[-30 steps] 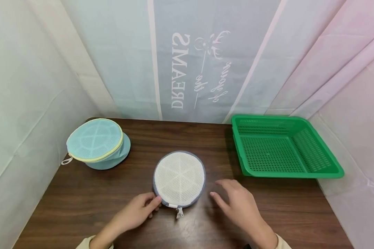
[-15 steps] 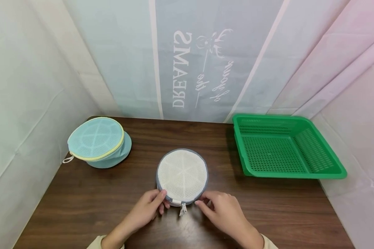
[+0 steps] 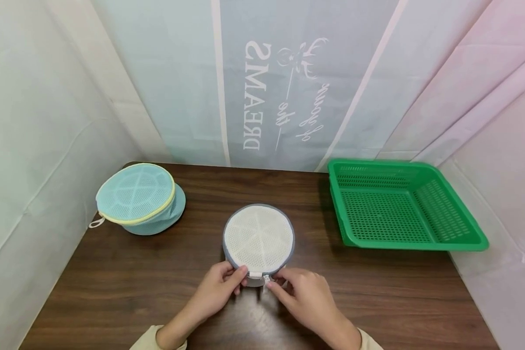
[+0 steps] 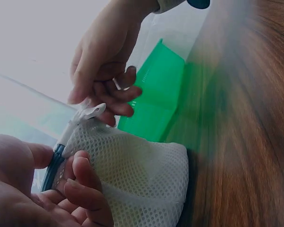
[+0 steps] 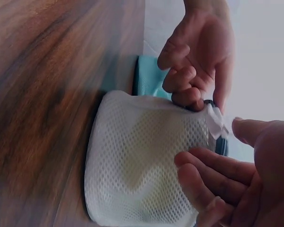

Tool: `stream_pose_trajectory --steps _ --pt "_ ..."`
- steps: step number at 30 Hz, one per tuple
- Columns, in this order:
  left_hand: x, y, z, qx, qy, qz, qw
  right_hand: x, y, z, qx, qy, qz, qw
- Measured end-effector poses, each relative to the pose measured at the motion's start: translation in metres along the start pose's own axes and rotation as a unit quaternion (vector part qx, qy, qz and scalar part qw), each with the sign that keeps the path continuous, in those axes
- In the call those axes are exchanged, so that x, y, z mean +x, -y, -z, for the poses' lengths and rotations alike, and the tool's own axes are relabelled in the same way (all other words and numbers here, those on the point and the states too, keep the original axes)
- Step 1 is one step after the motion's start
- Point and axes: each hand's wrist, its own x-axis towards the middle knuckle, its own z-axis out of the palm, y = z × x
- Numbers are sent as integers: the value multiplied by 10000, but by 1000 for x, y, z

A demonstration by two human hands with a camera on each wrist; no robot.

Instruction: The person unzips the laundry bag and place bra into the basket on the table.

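Observation:
A round white mesh laundry bag (image 3: 259, 238) with blue-grey trim stands on the wooden table between the hands. My left hand (image 3: 220, 284) grips its near rim, thumb on the trim and fingers curled against the mesh side. The zipper pull (image 3: 267, 279) hangs at the front edge beside a small white tab (image 3: 255, 275). Close against that pull is my right hand (image 3: 304, 294), thumb in front and fingers bent at the rim. Both wrist views show a gap between the right thumb (image 5: 248, 131) and fingers (image 5: 203, 177), with the mesh side (image 5: 142, 151) facing them.
At the back left lies a light-blue mesh bag (image 3: 137, 192) with yellow trim and a white loop. A green plastic basket (image 3: 352, 238) stands at the back right. Printed cloth (image 3: 280, 97) hangs behind the dark wooden table (image 3: 113, 282).
The right hand has come in from the right to the zipper pull. My left hand has shifted right along the rim, and the bag sits slightly farther right and back in view.

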Motion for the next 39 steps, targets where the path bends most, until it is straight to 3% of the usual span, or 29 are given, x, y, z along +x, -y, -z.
stream_pose_trajectory --steps 10,19,29,39 --pt "4 0 -5 186 -78 -54 9998 4 6 -6 -214 -356 98 9991" --pt "6 1 -8 278 -179 -48 9994 7 10 -8 -292 -324 155 9989" --pt "4 0 -12 -20 43 -18 10000 7 11 -9 -250 -296 446 9983" --pt "6 -1 -19 -337 -225 105 9991 8 11 -11 -249 -134 892 9956"
